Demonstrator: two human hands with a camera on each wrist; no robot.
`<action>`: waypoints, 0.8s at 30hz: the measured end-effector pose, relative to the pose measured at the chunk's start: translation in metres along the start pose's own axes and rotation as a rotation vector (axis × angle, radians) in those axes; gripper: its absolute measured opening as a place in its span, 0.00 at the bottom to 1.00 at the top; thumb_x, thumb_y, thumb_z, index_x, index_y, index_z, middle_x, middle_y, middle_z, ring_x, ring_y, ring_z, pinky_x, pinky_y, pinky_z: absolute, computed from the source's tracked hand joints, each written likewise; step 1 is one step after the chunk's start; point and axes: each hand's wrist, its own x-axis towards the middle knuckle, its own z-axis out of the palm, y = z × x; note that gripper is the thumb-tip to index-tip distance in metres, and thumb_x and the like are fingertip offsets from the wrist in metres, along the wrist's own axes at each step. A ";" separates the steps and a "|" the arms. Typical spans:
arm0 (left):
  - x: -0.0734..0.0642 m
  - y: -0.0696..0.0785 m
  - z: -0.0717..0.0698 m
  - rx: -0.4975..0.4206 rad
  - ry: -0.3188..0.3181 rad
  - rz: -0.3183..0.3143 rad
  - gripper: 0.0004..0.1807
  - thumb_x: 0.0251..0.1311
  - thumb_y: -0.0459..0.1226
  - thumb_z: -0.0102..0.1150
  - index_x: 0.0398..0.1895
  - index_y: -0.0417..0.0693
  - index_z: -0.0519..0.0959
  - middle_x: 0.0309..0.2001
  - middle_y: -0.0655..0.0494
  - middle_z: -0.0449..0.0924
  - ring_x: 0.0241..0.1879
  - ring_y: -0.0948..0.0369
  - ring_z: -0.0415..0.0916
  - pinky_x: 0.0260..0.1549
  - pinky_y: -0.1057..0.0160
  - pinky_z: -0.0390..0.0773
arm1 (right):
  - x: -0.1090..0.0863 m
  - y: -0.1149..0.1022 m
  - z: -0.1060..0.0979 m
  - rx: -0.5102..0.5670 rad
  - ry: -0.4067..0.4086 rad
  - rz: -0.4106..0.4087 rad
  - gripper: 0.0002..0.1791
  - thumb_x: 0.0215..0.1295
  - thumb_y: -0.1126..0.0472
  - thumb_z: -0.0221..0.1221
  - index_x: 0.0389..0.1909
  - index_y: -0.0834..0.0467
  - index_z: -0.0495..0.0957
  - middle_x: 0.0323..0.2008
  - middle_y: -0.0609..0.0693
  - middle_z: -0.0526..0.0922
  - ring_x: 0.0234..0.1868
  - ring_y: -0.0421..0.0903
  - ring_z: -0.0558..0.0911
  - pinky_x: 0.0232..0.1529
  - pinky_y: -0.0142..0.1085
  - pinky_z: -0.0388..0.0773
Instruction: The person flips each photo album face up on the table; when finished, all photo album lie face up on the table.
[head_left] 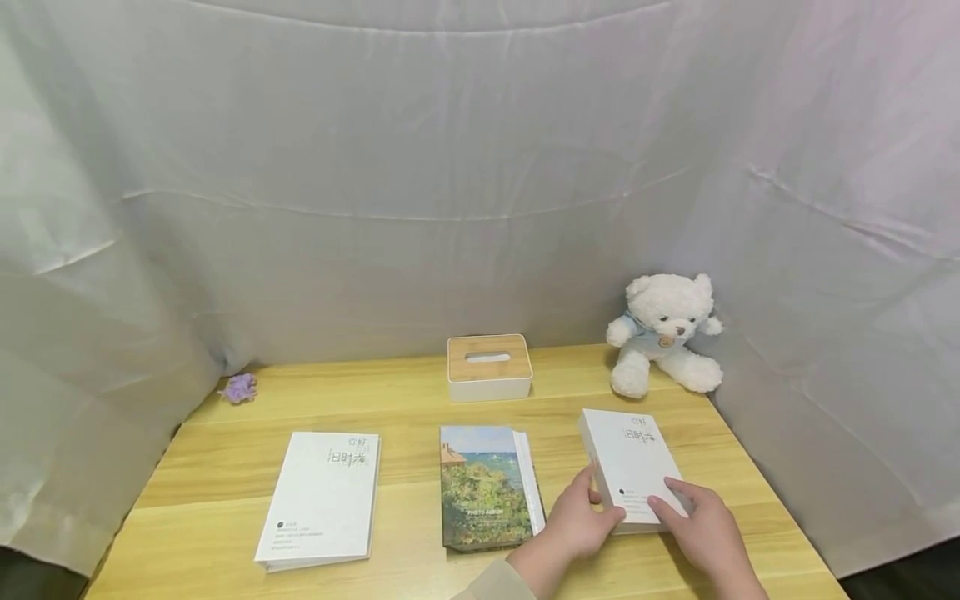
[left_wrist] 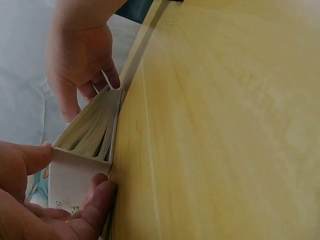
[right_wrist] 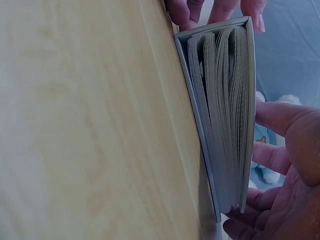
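A thick white photo album (head_left: 626,467) with dark lettering lies at the right of the table, cover up. My left hand (head_left: 581,518) grips its spine side near the front corner, thumb on the cover. At the opposite edge, my right hand (head_left: 701,525) holds it with the thumb on top. The right wrist view shows the page edges of the album (right_wrist: 225,100) between its two covers, with the fingers of the right hand (right_wrist: 285,165) along one side. In the left wrist view, the left hand (left_wrist: 55,200) pinches the spine. Whether the album's underside fully touches the table cannot be told.
A photo album with a painted landscape cover (head_left: 483,492) lies mid-table, and another white album (head_left: 322,500) lies left. Behind them are a wood-topped tissue box (head_left: 489,367), a white teddy bear (head_left: 667,333) and a small purple object (head_left: 240,388). Grey curtains (head_left: 450,183) surround the table.
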 end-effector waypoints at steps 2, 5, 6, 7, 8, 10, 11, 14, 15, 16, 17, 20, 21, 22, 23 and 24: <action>0.000 0.001 0.000 -0.003 0.004 -0.010 0.39 0.64 0.43 0.73 0.75 0.41 0.70 0.45 0.54 0.83 0.41 0.58 0.81 0.43 0.55 0.83 | 0.002 0.000 0.000 -0.005 -0.001 -0.007 0.42 0.73 0.40 0.64 0.70 0.72 0.73 0.71 0.79 0.66 0.73 0.78 0.62 0.71 0.71 0.60; 0.000 0.001 -0.002 -0.012 0.007 -0.026 0.36 0.64 0.43 0.72 0.73 0.40 0.71 0.45 0.53 0.84 0.42 0.56 0.81 0.43 0.54 0.83 | 0.005 -0.001 0.002 -0.012 -0.004 -0.023 0.41 0.74 0.41 0.64 0.69 0.73 0.73 0.70 0.79 0.67 0.72 0.78 0.63 0.70 0.71 0.60; 0.001 0.000 -0.003 -0.019 0.005 -0.031 0.36 0.65 0.43 0.72 0.73 0.40 0.71 0.45 0.53 0.84 0.42 0.56 0.81 0.43 0.54 0.83 | 0.006 -0.002 0.003 -0.010 -0.005 -0.027 0.40 0.74 0.42 0.64 0.69 0.73 0.73 0.70 0.79 0.67 0.72 0.78 0.63 0.70 0.71 0.60; 0.002 0.000 -0.005 -0.032 0.000 -0.037 0.36 0.65 0.43 0.72 0.73 0.40 0.71 0.45 0.53 0.83 0.42 0.56 0.81 0.42 0.54 0.83 | 0.007 -0.003 0.004 -0.013 -0.004 -0.034 0.40 0.74 0.43 0.64 0.69 0.73 0.73 0.70 0.79 0.67 0.72 0.78 0.63 0.70 0.71 0.60; 0.002 -0.002 -0.007 -0.045 -0.006 -0.042 0.36 0.65 0.42 0.71 0.73 0.40 0.71 0.46 0.53 0.83 0.42 0.55 0.81 0.41 0.54 0.84 | 0.009 -0.005 0.004 -0.015 -0.004 -0.043 0.39 0.75 0.43 0.64 0.69 0.73 0.73 0.70 0.79 0.67 0.72 0.78 0.63 0.70 0.71 0.60; 0.003 -0.004 -0.012 -0.072 -0.020 -0.045 0.38 0.64 0.42 0.71 0.74 0.39 0.69 0.47 0.53 0.83 0.43 0.54 0.82 0.41 0.53 0.84 | 0.011 -0.009 0.005 -0.026 -0.002 -0.058 0.38 0.76 0.44 0.63 0.70 0.73 0.72 0.70 0.79 0.66 0.72 0.78 0.63 0.71 0.71 0.59; 0.003 -0.004 -0.015 -0.084 -0.025 -0.046 0.38 0.64 0.43 0.70 0.75 0.39 0.69 0.48 0.52 0.83 0.44 0.53 0.82 0.43 0.52 0.85 | 0.012 -0.011 0.006 -0.035 0.001 -0.066 0.39 0.76 0.44 0.62 0.70 0.73 0.72 0.70 0.80 0.65 0.72 0.79 0.63 0.71 0.71 0.59; 0.001 -0.005 -0.025 -0.106 -0.025 -0.034 0.39 0.64 0.44 0.70 0.75 0.39 0.68 0.50 0.51 0.84 0.48 0.49 0.83 0.49 0.45 0.84 | 0.012 -0.016 0.006 -0.066 0.012 -0.086 0.39 0.78 0.43 0.60 0.71 0.73 0.69 0.71 0.82 0.61 0.71 0.81 0.60 0.71 0.73 0.57; -0.001 -0.004 -0.029 -0.117 -0.026 -0.026 0.38 0.64 0.44 0.70 0.75 0.39 0.69 0.51 0.50 0.84 0.50 0.48 0.82 0.52 0.44 0.83 | 0.011 -0.018 0.006 -0.078 0.017 -0.091 0.40 0.78 0.42 0.58 0.72 0.73 0.69 0.71 0.83 0.59 0.71 0.81 0.59 0.70 0.73 0.56; -0.004 -0.004 -0.034 -0.131 -0.032 -0.018 0.38 0.65 0.44 0.69 0.75 0.39 0.69 0.52 0.49 0.83 0.52 0.47 0.82 0.53 0.43 0.83 | 0.010 -0.019 0.006 -0.087 0.027 -0.095 0.40 0.79 0.42 0.58 0.72 0.73 0.68 0.71 0.84 0.58 0.71 0.82 0.58 0.70 0.74 0.56; -0.007 -0.003 -0.040 -0.145 -0.039 -0.006 0.37 0.66 0.44 0.69 0.75 0.39 0.69 0.54 0.49 0.83 0.53 0.46 0.82 0.53 0.43 0.83 | 0.009 -0.020 0.006 -0.095 0.035 -0.102 0.40 0.79 0.41 0.57 0.72 0.73 0.69 0.72 0.84 0.57 0.71 0.82 0.58 0.70 0.74 0.56; -0.020 -0.003 -0.063 -0.186 -0.051 0.056 0.34 0.70 0.42 0.67 0.74 0.38 0.69 0.58 0.48 0.81 0.54 0.48 0.82 0.50 0.47 0.85 | 0.006 -0.025 0.007 -0.115 0.071 -0.148 0.39 0.79 0.40 0.56 0.71 0.72 0.70 0.72 0.83 0.57 0.71 0.82 0.58 0.69 0.75 0.57; -0.024 -0.002 -0.072 -0.191 -0.042 0.081 0.33 0.71 0.41 0.66 0.74 0.38 0.70 0.59 0.47 0.80 0.53 0.49 0.82 0.49 0.49 0.86 | 0.005 -0.027 0.009 -0.120 0.092 -0.178 0.38 0.79 0.41 0.56 0.70 0.71 0.72 0.72 0.82 0.59 0.70 0.82 0.59 0.68 0.75 0.58; -0.028 -0.002 -0.080 -0.190 -0.026 0.108 0.31 0.72 0.42 0.65 0.73 0.38 0.71 0.60 0.48 0.80 0.53 0.51 0.82 0.48 0.52 0.86 | 0.004 -0.030 0.010 -0.125 0.122 -0.217 0.37 0.79 0.42 0.57 0.68 0.71 0.73 0.71 0.82 0.61 0.70 0.82 0.60 0.67 0.75 0.59; -0.032 -0.003 -0.088 -0.176 0.002 0.141 0.30 0.73 0.41 0.64 0.72 0.38 0.72 0.60 0.48 0.80 0.53 0.54 0.82 0.48 0.55 0.86 | 0.003 -0.032 0.012 -0.131 0.153 -0.262 0.34 0.78 0.44 0.59 0.67 0.70 0.75 0.70 0.81 0.63 0.69 0.81 0.62 0.66 0.74 0.60; -0.035 -0.004 -0.097 -0.149 0.036 0.176 0.28 0.73 0.41 0.64 0.71 0.38 0.73 0.60 0.48 0.81 0.52 0.56 0.82 0.47 0.57 0.86 | 0.003 -0.035 0.014 -0.137 0.184 -0.313 0.32 0.77 0.46 0.61 0.65 0.70 0.77 0.69 0.80 0.65 0.68 0.81 0.64 0.65 0.75 0.62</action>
